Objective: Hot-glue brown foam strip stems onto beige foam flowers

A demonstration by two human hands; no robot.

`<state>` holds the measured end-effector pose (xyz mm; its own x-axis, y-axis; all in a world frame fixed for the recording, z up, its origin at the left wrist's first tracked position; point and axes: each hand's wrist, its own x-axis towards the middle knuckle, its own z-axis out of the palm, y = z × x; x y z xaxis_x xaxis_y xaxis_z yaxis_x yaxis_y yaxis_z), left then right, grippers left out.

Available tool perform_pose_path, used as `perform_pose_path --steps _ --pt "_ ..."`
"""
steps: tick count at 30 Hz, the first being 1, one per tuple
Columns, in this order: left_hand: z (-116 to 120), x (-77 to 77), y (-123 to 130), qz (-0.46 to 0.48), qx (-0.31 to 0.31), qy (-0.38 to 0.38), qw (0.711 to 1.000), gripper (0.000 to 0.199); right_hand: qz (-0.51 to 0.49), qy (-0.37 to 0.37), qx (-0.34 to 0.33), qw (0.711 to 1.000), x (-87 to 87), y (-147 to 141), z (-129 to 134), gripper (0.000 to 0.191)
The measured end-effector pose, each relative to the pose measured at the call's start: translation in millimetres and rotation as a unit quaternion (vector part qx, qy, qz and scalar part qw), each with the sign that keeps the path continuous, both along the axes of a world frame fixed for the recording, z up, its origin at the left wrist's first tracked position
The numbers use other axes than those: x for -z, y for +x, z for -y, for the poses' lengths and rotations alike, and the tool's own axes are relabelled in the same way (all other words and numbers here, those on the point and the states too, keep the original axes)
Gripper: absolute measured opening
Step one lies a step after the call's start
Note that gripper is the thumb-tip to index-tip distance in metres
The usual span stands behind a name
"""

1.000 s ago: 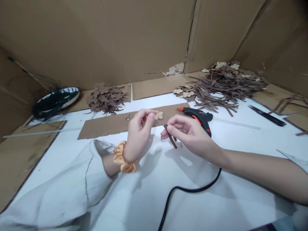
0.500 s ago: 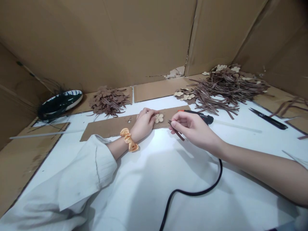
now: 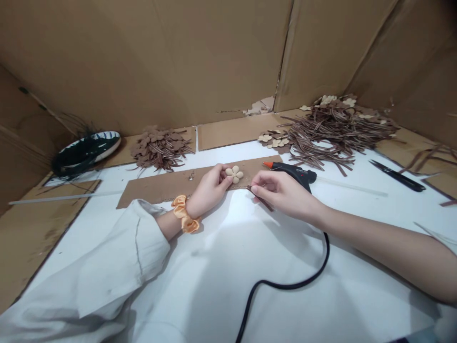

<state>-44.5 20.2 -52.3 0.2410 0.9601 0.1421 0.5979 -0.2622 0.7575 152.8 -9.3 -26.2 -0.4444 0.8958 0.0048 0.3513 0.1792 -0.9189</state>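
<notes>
My left hand (image 3: 211, 186) lies on a long corrugated cardboard strip (image 3: 160, 187), its fingertips against a small tan five-petal flower (image 3: 234, 174). I cannot tell whether those fingers grip the flower. My right hand (image 3: 276, 189) pinches a few narrow brown strips (image 3: 260, 198) just right of the flower, their lower ends over the white surface. A black glue gun (image 3: 293, 171) with an orange tip lies directly behind my right hand. An orange scrunchie (image 3: 184, 215) circles my left wrist.
Piles of brown strips (image 3: 339, 128) and brown cutouts (image 3: 159, 148) lie along the back, with tan flowers (image 3: 274, 139) among them. Black snips (image 3: 397, 175), glue sticks (image 3: 352, 186), a black cable (image 3: 285, 286) and dark feathers on a plate (image 3: 85, 153) surround the white surface.
My left hand has lowered from a raised pinch to the cardboard, beside the flower. My right hand has moved left, closer to the flower, leaving the glue gun more visible than half a second ago.
</notes>
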Motion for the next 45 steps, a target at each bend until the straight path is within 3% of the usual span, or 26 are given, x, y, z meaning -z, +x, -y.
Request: perform_pose_path --steps 6,11,27,38,45 --pt "18.1 -14.7 10.2 0.099 0.017 -0.072 0.992 0.014 0.001 -0.027 0.009 1.0 -0.6 0.7 -2.0 0.01" --pt "30.1 -23.4 17.9 0.155 0.027 -0.114 0.981 0.012 0.017 -0.006 -0.006 1.0 -0.7 0.9 -1.1 0.012" --pt "40.2 -33.3 21.8 0.049 0.012 -0.063 0.997 0.013 0.032 0.016 0.001 0.999 -2.0 1.2 0.2 0.008" --pt "42.6 -29.9 21.4 0.041 0.02 -0.027 0.999 0.013 0.033 0.028 0.008 0.999 -5.5 0.1 2.9 0.008" --pt "42.2 -30.4 21.7 0.056 0.023 -0.048 0.997 0.015 0.031 0.009 0.011 0.999 -7.3 0.2 5.0 0.01"
